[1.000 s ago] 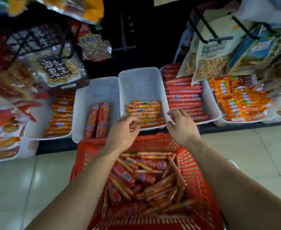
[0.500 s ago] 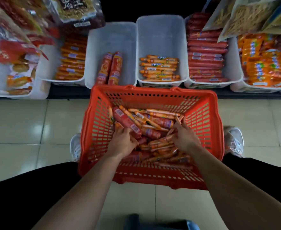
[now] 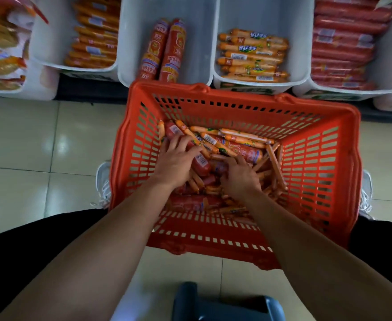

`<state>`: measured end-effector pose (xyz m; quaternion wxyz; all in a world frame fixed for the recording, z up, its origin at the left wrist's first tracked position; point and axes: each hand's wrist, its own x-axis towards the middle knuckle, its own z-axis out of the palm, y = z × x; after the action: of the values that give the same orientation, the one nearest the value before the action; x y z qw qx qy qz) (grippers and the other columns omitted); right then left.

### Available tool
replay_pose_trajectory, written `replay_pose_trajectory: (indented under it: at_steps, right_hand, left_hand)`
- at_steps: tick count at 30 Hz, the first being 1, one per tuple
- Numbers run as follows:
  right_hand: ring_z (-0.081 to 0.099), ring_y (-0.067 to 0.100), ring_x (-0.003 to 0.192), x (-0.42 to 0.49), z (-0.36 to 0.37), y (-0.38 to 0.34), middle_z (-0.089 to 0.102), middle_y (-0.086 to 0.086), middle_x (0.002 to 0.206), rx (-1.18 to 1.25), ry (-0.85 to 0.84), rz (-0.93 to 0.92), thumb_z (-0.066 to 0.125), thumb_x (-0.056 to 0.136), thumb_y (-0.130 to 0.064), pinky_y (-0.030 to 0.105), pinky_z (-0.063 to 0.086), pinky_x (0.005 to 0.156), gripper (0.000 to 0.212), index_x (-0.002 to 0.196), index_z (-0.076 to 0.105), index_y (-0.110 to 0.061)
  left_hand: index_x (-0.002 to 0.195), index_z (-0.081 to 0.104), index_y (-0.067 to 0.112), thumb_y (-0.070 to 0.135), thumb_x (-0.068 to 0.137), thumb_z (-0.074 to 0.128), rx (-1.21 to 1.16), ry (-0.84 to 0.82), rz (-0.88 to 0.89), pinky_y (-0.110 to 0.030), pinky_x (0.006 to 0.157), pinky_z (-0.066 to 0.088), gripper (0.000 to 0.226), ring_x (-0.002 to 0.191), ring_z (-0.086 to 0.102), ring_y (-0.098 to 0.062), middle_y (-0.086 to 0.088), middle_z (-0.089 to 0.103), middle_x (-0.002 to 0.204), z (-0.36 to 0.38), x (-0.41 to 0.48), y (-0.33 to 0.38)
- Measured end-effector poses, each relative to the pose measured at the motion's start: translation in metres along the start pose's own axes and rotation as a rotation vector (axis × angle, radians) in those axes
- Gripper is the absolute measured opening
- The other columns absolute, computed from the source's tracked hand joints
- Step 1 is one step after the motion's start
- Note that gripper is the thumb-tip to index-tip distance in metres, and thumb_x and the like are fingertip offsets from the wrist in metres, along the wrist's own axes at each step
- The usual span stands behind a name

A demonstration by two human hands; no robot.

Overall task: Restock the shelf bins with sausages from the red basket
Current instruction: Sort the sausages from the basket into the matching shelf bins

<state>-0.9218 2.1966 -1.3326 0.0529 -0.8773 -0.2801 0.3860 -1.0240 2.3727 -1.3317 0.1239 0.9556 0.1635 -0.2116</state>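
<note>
Both hands are reaching down into the red basket [image 3: 324, 158], which is sitting on the floor [image 3: 51, 135] right against the shelf bins [image 3: 215, 42].

The sausages [image 3: 236, 137] are lying loose in a mixed pile across the basket bottom, thicker toward its left side. They are sealed in glossy film, so probably slick, light singly, and firm enough to keep shape. The thin orange sausages [image 3: 275, 163] near the right wall are likely bending a little and are best taken as a bunch at mid-length. The thick red sausage [image 3: 200, 162] looks heavier and stiffer. A wrap round its middle is looking safest, since the clipped ends are giving little to hold.

The left hand [image 3: 176, 161] is lying on the pile near the left wall. Its fingers [image 3: 178, 143] are spread and lightly bent over the upper end of the thick red sausage, the thumb crossing it. They are touching it, but I cannot tell if they are actually closing round it.

The right hand [image 3: 239, 177] is sitting mid-basket with its fingers [image 3: 233, 162] curled down into the pile and the tips buried. I cannot tell what, if anything, they are gripping.

Nothing is being lifted yet. The white bin with two thick sausages [image 3: 130, 54] and the orange-sausage bin [image 3: 259, 12] both have room.
</note>
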Motion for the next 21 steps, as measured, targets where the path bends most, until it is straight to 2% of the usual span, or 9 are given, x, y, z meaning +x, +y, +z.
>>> replay_pose_trajectory:
  at_steps: [4,8,12,15,18,21]
  right_hand:
    - [0.05,0.039,0.126,-0.007,0.009,0.019,0.037,0.011,0.149,0.065,-0.042,0.07,0.061,0.091,-0.034,0.047,0.046,0.095,0.067,0.149,0.033,-0.014]
    - [0.04,0.034,0.136,-0.004,0.013,0.029,0.038,0.009,0.152,0.136,-0.081,0.09,0.057,0.093,-0.045,0.049,0.039,0.108,0.069,0.151,0.032,-0.017]
    - [0.029,0.04,0.141,0.007,0.013,0.031,0.029,0.013,0.152,0.034,-0.157,0.102,0.052,0.093,-0.061,0.053,0.033,0.112,0.072,0.15,0.034,-0.021]
    - [0.037,0.037,0.137,0.011,0.013,0.031,0.04,0.012,0.149,0.097,-0.136,0.108,0.055,0.092,-0.059,0.054,0.033,0.111,0.069,0.147,0.04,-0.019]
    - [0.05,0.03,0.128,0.009,0.009,0.033,0.057,0.005,0.137,0.171,-0.118,0.1,0.061,0.09,-0.056,0.052,0.031,0.111,0.063,0.14,0.045,-0.021]
    - [0.058,0.027,0.116,0.003,-0.002,0.035,0.061,0.003,0.128,0.244,-0.093,0.048,0.067,0.088,-0.054,0.048,0.043,0.102,0.06,0.137,0.047,-0.026]
  left_hand:
    - [0.137,0.047,0.036,0.054,0.075,0.078,0.008,0.008,0.053,-0.06,0.117,0.014,0.071,0.146,0.016,-0.031,-0.001,0.032,0.145,-0.004,0.007,-0.005]
    - [0.13,0.053,0.042,0.062,0.065,0.08,0.087,0.011,0.086,-0.053,0.115,0.022,0.074,0.13,0.029,-0.028,0.006,0.041,0.132,-0.01,0.014,-0.005]
    - [0.125,0.057,0.038,0.065,0.066,0.078,0.125,-0.028,0.112,-0.048,0.114,0.023,0.068,0.122,0.034,-0.025,0.005,0.042,0.125,-0.014,0.015,0.0]
    - [0.124,0.054,0.034,0.06,0.069,0.078,0.157,-0.024,0.145,-0.042,0.114,0.022,0.065,0.123,0.041,-0.021,0.006,0.045,0.126,-0.014,0.012,0.003]
    - [0.121,0.051,0.032,0.056,0.07,0.079,0.163,-0.024,0.146,-0.038,0.11,0.025,0.063,0.124,0.044,-0.019,0.009,0.05,0.129,-0.018,0.009,0.002]
    - [0.13,0.05,0.037,0.061,0.072,0.076,0.223,-0.07,0.13,-0.039,0.105,0.027,0.068,0.129,0.038,-0.019,0.01,0.05,0.135,-0.024,0.007,0.004]
